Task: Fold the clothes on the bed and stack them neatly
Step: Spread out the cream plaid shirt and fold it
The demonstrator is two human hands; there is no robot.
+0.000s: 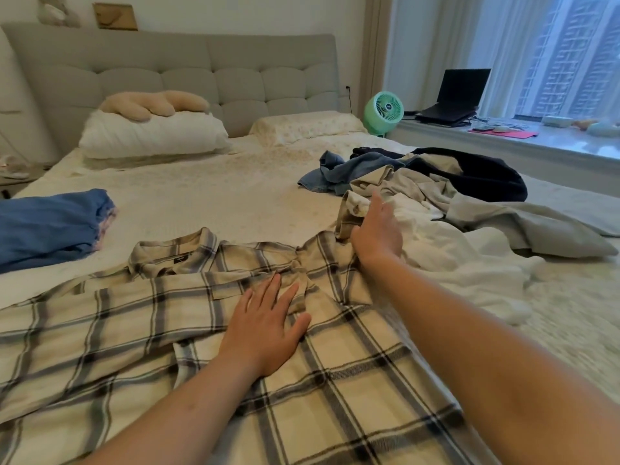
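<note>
Bed [208, 196] ctr open; clothes pile [436, 189] blocks rt.

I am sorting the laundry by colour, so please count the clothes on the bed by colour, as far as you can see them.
Plaid cream and grey: 1, the shirt under the left hand.
Blue: 2, the folded blue garment and the denim piece.
Dark navy: 1.
Beige: 1.
White: 1.
Total: 6; more may hide in the heap.
</note>
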